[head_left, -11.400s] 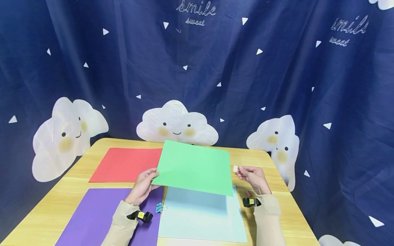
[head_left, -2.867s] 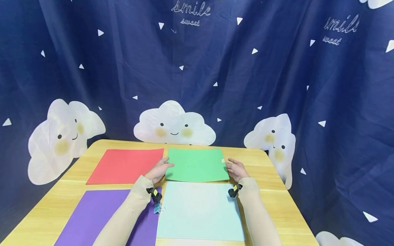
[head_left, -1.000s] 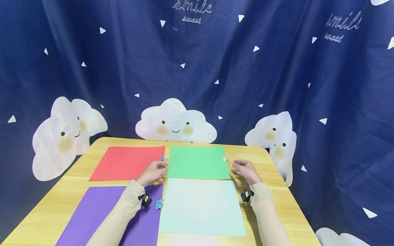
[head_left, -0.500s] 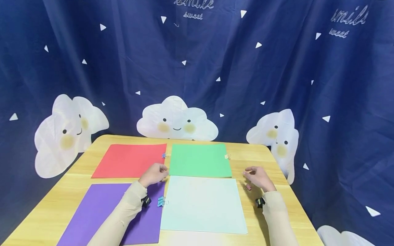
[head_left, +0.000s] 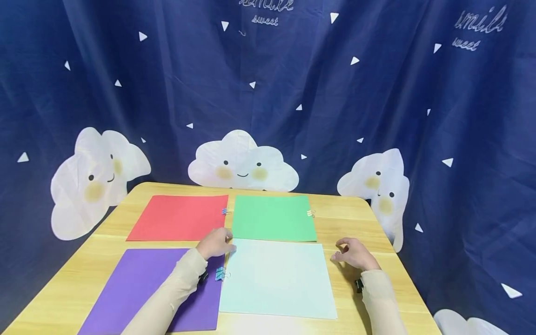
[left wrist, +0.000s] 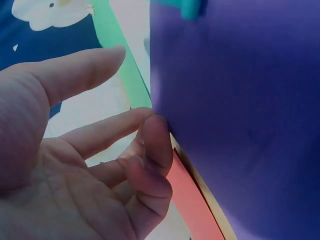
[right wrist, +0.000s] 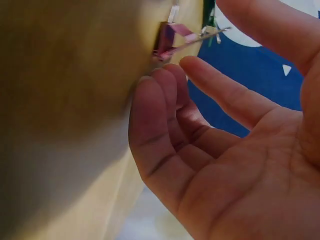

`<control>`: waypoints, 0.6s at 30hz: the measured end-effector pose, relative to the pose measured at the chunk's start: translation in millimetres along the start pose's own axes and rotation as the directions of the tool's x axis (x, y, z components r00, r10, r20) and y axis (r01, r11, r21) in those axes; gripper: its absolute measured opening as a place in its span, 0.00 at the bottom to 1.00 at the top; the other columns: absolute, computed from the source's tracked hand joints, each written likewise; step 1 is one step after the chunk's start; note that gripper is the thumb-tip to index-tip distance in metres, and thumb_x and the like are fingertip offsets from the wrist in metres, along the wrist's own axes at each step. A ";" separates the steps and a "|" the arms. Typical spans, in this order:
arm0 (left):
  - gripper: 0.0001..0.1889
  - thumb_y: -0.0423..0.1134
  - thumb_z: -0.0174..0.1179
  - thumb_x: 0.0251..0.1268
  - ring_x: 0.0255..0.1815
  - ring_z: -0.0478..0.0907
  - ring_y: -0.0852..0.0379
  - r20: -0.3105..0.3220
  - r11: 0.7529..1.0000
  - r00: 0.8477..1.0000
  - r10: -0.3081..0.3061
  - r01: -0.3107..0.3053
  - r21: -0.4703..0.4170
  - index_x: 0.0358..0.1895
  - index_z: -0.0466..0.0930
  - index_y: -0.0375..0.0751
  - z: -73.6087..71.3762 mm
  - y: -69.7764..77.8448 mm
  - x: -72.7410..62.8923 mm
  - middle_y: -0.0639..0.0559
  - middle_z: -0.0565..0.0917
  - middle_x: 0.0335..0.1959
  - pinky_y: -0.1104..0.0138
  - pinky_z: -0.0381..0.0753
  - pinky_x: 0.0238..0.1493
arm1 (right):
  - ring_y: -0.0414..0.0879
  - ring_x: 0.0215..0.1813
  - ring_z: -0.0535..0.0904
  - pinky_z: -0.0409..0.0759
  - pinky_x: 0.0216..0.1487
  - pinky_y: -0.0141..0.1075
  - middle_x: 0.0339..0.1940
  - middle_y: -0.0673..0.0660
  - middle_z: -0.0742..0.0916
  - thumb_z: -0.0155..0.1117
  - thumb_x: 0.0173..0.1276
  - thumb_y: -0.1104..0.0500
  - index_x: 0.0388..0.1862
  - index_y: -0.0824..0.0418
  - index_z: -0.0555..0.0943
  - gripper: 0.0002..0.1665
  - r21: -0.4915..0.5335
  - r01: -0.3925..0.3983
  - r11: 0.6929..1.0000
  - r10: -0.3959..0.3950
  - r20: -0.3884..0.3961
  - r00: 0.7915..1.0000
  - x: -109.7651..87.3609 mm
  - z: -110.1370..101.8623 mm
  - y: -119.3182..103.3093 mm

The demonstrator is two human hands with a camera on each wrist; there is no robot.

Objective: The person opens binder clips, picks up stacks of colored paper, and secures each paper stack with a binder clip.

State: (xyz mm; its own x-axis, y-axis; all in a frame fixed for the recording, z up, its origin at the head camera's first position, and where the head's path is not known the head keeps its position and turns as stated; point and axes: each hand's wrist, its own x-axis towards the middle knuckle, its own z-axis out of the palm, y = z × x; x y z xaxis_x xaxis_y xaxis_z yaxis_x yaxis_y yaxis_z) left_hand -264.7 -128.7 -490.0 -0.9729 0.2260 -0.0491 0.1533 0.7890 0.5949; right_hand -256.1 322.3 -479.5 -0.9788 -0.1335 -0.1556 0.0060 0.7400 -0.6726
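My left hand (head_left: 217, 243) hovers at the upper left corner of a light blue sheet (head_left: 277, 279), thumb and forefinger apart, other fingers loosely bent, nothing in its grasp. A teal binder clip (head_left: 219, 273) is on the right edge of the purple sheet (head_left: 155, 284) below that hand. To the right of the light blue sheet, my right hand (head_left: 356, 254) is low over the table with thumb spread. In the right wrist view a pink binder clip (right wrist: 167, 39) lies right at its fingertips; the hand hides that clip in the head view.
A red sheet (head_left: 177, 217) with a blue binder clip (head_left: 224, 211) on its right edge lies at back left. Beside it a green sheet (head_left: 274, 217) carries a cream binder clip (head_left: 310, 213). The wooden table (head_left: 339, 209) ends at a dark blue curtain (head_left: 268, 107).
The green sheet, earlier held up by the left hand, now lies flat with the cream clip attached. Lately the right hand moved right and nearer over the pink clip; the left reached the light blue corner.
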 end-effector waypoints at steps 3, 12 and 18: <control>0.19 0.37 0.74 0.61 0.26 0.67 0.57 0.016 0.999 1.000 0.007 -0.008 0.039 0.48 0.84 0.24 4.3 1.6 -3.7 0.36 0.86 0.56 0.65 0.74 0.34 | 0.46 0.34 0.74 0.74 0.32 0.34 0.34 0.59 0.81 0.78 0.61 0.62 0.60 0.76 0.77 0.32 0.030 0.005 1.000 -0.005 0.006 1.000 -1.2 1.4 2.5; 0.21 0.39 0.73 0.61 0.49 0.73 0.47 -0.031 0.992 0.999 0.035 -0.031 0.124 0.54 0.87 0.29 7.7 4.6 -13.9 0.36 0.84 0.51 0.56 0.77 0.48 | 0.46 0.36 0.76 0.74 0.36 0.35 0.35 0.59 0.81 0.78 0.61 0.63 0.61 0.77 0.76 0.34 0.067 -0.007 0.998 0.006 0.002 1.000 -1.3 1.0 3.6; 0.20 0.41 0.75 0.60 0.52 0.75 0.44 -0.023 0.988 1.000 0.018 -0.015 0.157 0.52 0.88 0.32 10.4 9.0 -25.4 0.37 0.81 0.52 0.53 0.80 0.46 | 0.46 0.36 0.76 0.74 0.34 0.34 0.35 0.59 0.81 0.78 0.60 0.64 0.63 0.78 0.74 0.36 0.105 -0.018 0.994 0.017 0.012 1.000 -4.1 2.4 4.8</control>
State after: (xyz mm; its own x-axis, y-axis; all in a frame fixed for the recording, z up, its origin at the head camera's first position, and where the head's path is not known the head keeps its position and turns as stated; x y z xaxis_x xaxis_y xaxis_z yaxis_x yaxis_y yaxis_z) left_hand -236.8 -121.4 -491.8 -0.9736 0.2275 -0.0201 0.1927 0.8655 0.4624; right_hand -251.6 324.8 -483.8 -0.9760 -0.1287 -0.1758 0.0455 0.6687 -0.7421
